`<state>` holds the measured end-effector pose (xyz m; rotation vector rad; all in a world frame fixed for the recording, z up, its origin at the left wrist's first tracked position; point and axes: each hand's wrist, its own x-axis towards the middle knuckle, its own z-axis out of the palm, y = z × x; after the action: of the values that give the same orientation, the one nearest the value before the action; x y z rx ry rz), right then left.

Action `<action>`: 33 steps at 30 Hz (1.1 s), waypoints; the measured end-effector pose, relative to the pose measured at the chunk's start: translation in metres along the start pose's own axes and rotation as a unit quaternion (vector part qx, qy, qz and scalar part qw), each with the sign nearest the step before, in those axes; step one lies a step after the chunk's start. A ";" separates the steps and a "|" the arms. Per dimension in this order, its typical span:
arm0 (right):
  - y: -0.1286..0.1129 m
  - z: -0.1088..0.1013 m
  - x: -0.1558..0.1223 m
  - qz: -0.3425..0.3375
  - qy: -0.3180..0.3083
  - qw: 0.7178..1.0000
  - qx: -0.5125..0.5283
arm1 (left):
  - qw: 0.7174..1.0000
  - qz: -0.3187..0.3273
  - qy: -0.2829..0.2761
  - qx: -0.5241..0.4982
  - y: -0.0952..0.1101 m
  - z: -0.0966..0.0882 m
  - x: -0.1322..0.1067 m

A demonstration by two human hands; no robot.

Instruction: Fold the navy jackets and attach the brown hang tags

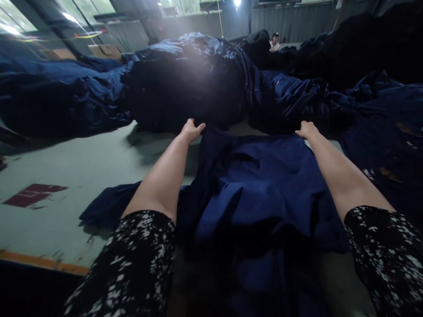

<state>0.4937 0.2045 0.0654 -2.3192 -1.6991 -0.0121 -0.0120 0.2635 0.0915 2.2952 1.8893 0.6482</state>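
1. Gripping the navy garment (257,185) by its far-left corner: left hand (193,130), clenched.
2. Far-right corner: right hand (306,130) on it, fingers hidden, so its grip can't be told.
3. Garment lies on table (82,176), with fabric piles (185,83) beyond it. The wide hold likely keeps the edge taut.

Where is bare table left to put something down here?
Bare table lies left of the left hand, bordered by the fabric heap, the red mark and the blue garment. Right of the right hand, dark cloth covers everything.
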 end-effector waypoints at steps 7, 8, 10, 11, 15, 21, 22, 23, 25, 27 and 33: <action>0.004 0.006 -0.079 -0.251 -0.149 0.952 -0.095 | 0.976 0.113 -0.148 0.112 0.028 0.039 -0.093; 0.008 0.010 -0.096 -0.262 -0.157 0.947 -0.101 | 0.973 0.112 -0.166 0.117 0.033 0.045 -0.107; 0.019 0.021 -0.127 -0.257 -0.158 0.946 -0.118 | 0.968 0.069 -0.200 0.131 0.040 0.056 -0.131; 0.026 0.027 -0.139 -0.242 -0.158 0.949 -0.124 | 0.965 0.040 -0.216 0.140 0.041 0.061 -0.140; 0.055 0.051 -0.159 -0.188 -0.163 0.963 -0.100 | 0.958 0.009 -0.238 0.159 0.032 0.072 -0.152; 0.060 0.066 -0.123 -0.181 -0.153 0.968 -0.084 | 0.955 0.055 -0.238 0.171 0.001 0.078 -0.116; 0.058 0.068 -0.116 -0.179 -0.153 0.968 -0.083 | 0.954 0.061 -0.237 0.175 -0.003 0.080 -0.108; 0.057 0.070 -0.109 -0.178 -0.152 0.969 -0.081 | 0.952 0.067 -0.237 0.180 -0.007 0.082 -0.101; 0.054 0.073 -0.097 -0.175 -0.148 0.970 -0.079 | 0.950 0.079 -0.234 0.192 -0.012 0.084 -0.090; 0.052 0.072 -0.089 -0.170 -0.139 0.972 -0.080 | 0.946 0.089 -0.234 0.205 -0.014 0.082 -0.081; 0.028 0.030 -0.060 -0.225 -0.176 0.954 -0.088 | 0.924 0.066 -0.277 0.257 0.030 0.058 -0.059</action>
<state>0.4964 0.1470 0.0212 -2.0859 -2.4679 0.1803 0.0293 0.2113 0.0344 2.5244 1.7606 -0.5244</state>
